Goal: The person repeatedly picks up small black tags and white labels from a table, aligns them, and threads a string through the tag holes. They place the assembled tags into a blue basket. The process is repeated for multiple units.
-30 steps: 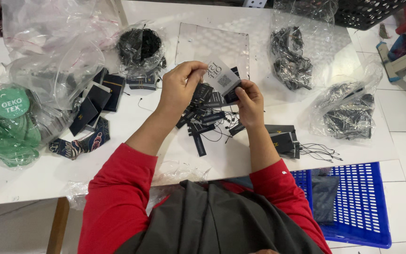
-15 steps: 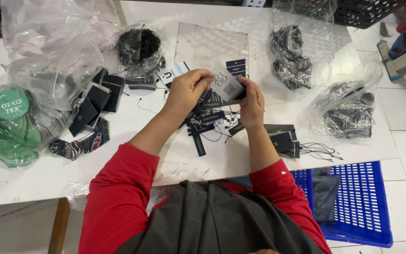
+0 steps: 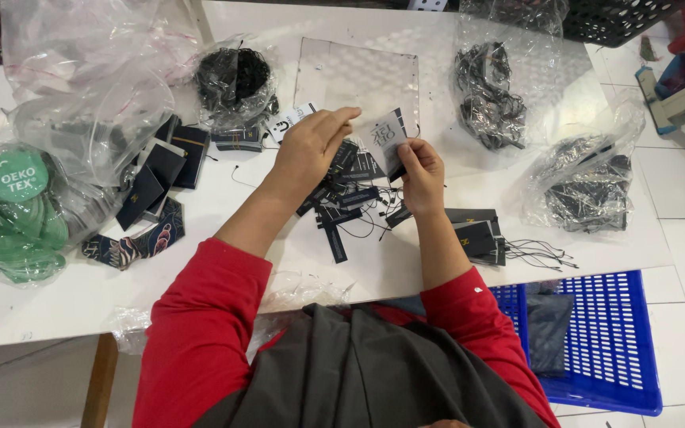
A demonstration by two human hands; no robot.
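Observation:
My right hand pinches a small stack of hang tags, grey on the front and dark behind, held upright above the white table. My left hand hovers just left of them with fingers stretched toward the tags and nothing in its grip. Below both hands lies a loose pile of dark tags with thin strings.
Clear bags of black cords lie at the back and right. A bag of round green tags sits at the left beside dark card tags. More dark tags lie by my right forearm. A blue crate stands at the lower right.
My left hand has let go of the tag stack and moved left and up. My right hand keeps hold of the tags and has tilted them upright.

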